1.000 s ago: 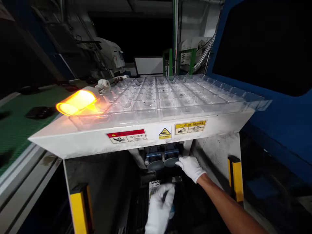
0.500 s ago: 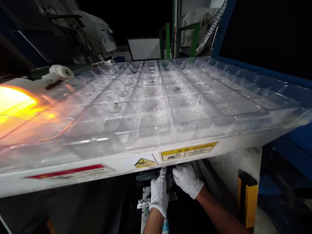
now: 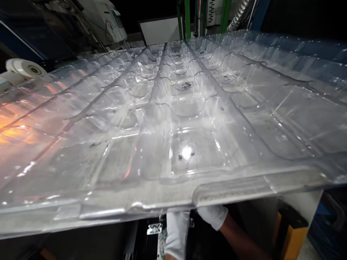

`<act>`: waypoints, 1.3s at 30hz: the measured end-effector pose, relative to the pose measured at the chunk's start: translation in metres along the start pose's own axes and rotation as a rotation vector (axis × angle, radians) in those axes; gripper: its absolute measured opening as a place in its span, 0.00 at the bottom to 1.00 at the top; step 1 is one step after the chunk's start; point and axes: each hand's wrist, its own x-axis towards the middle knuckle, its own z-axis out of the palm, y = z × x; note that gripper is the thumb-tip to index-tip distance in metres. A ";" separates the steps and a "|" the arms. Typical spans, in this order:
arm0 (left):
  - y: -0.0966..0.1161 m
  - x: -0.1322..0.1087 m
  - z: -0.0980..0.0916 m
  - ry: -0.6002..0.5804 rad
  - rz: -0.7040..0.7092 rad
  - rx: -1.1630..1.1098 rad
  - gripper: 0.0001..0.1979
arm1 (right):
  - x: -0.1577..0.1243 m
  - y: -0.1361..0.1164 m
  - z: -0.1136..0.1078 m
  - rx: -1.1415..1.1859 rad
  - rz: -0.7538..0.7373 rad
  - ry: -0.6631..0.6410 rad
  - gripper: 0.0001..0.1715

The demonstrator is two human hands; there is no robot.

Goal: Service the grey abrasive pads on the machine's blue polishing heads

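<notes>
A large clear plastic tray (image 3: 187, 144) with rows of moulded pockets fills most of the head view. My left hand (image 3: 177, 229), in a white glove, reaches beneath the tray's near edge. Just to its right is my right hand (image 3: 213, 216), gloved the same way, also reaching under that edge. The edge hides the fingers of both hands, so whatever they touch or hold cannot be seen. A small shiny metal plate (image 3: 154, 228) with cut-outs sits left of my left wrist.
A white roller (image 3: 25, 68) stands at the far left, near an orange glow (image 3: 11, 126). Green posts (image 3: 187, 20) and a white panel (image 3: 162, 32) rise behind the tray. A yellow and black block (image 3: 291, 231) is at the lower right.
My view has come closer and lower over the tray, which now looks larger. The tray's edge now covers my fingers, which showed before. The front warning labels have gone from sight.
</notes>
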 end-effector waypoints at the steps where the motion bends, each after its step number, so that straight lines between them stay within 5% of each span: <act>1: 0.001 0.000 0.002 -0.002 0.007 0.006 0.14 | 0.000 0.000 0.001 0.025 0.001 0.014 0.19; 11: -0.011 0.002 0.006 0.071 0.019 -0.044 0.13 | 0.007 -0.021 -0.013 0.343 0.001 0.122 0.20; 17: -0.012 0.006 0.002 0.058 -0.024 -0.075 0.16 | -0.003 -0.024 -0.009 0.675 0.340 0.188 0.10; 22: 0.001 0.002 0.004 0.042 -0.035 -0.101 0.14 | -0.003 -0.036 -0.010 1.039 0.628 0.192 0.31; 26: 0.008 -0.004 0.003 0.033 -0.018 -0.146 0.11 | 0.000 -0.046 0.000 1.253 0.795 0.262 0.29; 32: 0.001 -0.004 -0.004 0.146 -0.059 -0.224 0.13 | -0.002 -0.042 0.015 1.481 0.907 0.314 0.24; 39: -0.001 0.005 0.009 0.144 -0.065 -0.309 0.19 | -0.001 -0.036 0.016 1.609 0.910 0.283 0.24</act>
